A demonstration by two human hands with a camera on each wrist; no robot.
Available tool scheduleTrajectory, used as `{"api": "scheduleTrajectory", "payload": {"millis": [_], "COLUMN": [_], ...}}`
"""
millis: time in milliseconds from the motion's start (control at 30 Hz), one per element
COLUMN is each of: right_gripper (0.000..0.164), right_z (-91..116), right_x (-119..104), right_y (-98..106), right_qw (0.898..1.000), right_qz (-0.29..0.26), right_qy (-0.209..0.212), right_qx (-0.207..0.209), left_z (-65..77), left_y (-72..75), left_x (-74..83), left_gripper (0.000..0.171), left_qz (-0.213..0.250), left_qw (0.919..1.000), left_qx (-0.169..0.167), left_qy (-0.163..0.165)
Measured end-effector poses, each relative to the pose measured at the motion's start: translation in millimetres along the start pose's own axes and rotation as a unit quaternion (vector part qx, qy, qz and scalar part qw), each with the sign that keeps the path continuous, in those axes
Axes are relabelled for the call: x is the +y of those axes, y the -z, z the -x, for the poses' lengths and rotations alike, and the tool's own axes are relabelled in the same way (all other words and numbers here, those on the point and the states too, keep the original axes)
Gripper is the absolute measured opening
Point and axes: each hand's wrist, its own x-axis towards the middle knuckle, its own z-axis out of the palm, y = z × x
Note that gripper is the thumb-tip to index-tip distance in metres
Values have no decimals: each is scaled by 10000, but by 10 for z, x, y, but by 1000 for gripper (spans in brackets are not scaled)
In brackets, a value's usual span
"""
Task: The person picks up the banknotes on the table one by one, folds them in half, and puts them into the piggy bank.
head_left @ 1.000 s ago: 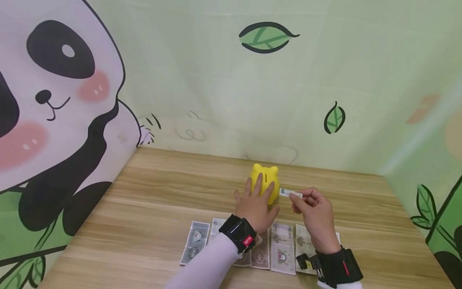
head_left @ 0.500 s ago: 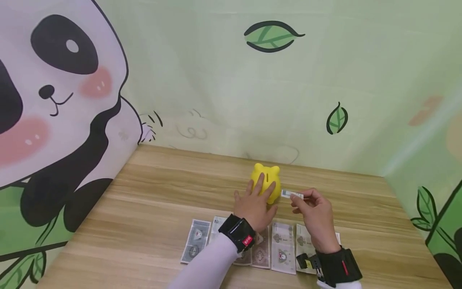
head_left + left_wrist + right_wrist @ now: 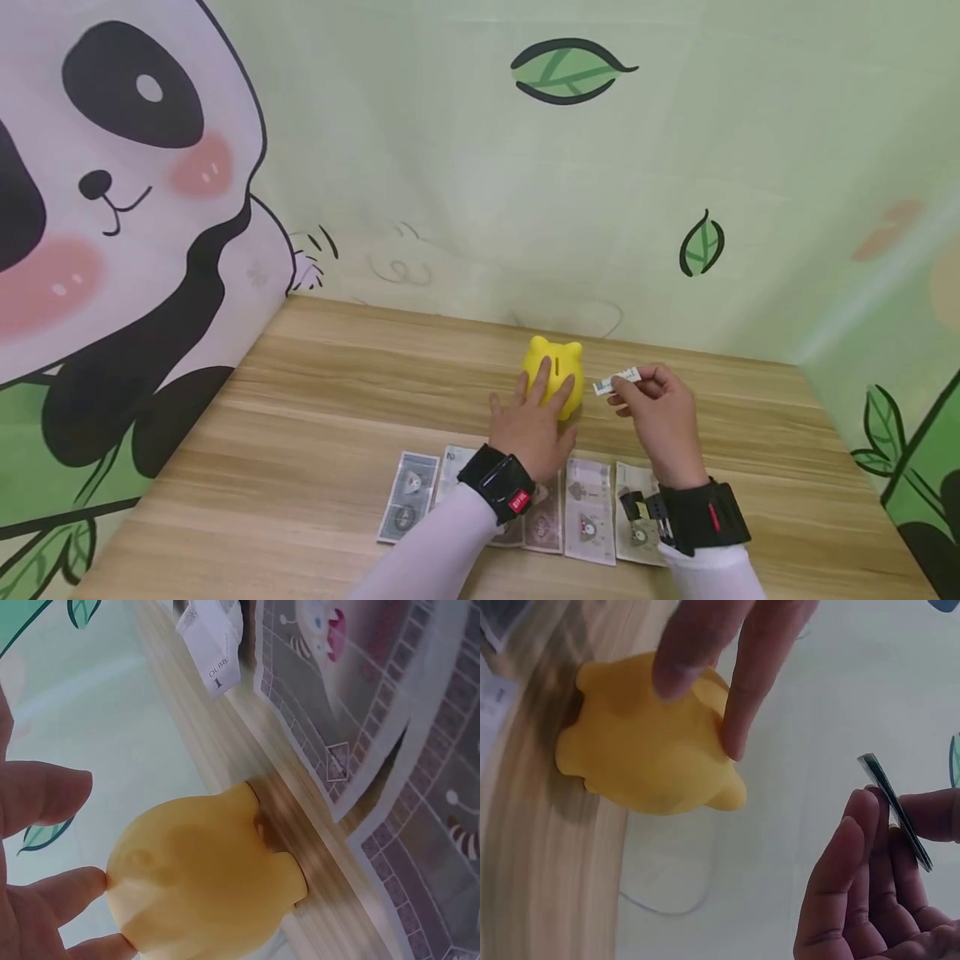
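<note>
My right grip pinches a folded note right of the piggy bank, not yet inside; left grip spread against it, near-side notes unfolded.

Pale sleeves, black wrist straps, red label with white lettering

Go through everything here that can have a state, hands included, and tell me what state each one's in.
Piggy bank: upright on the table.
Coin slot: facing up, uncovered.
Folded note: folded small, held clear of the table, apart from the piggy bank.
Banknotes: unfolded, side by side, partly hidden by the arms.
Left hand: fingers spread, touching the piggy bank.
Right hand: pinching the folded note.
</note>
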Motion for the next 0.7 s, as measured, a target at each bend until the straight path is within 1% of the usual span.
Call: {"api": "scheduleTrajectory", "payload": {"millis": [200, 300, 433, 533, 700], "right_gripper": [24, 23, 22, 25, 26], "right_z": [-238, -348, -452, -508, -557], "right_x": [-74, -76, -64, -49, 15], "right_y": [-143, -229, -332, -390, -458], "right_qw": [9974, 9947, 9921, 9900, 9849], "right_qz": [393, 668, 948, 1161, 1515], "right_qy": [108, 176, 260, 322, 421], "right_qx": [-588, -767, -781, -739, -723], "left_z": [-7, -13, -3, 3, 14], "left_y": [-18, -39, -23, -14, -18], "left_x": [-28, -34, -29, -28, -23], "left_gripper": [65, 64, 64, 66, 70], "left_qz": [-19, -44, -137, -175, -253], "left_qw": [10000, 10000, 9998, 9998, 9996], "left_qx": [18, 11, 27, 42, -52], "left_qy": [-62, -71, -107, -127, -119]}}
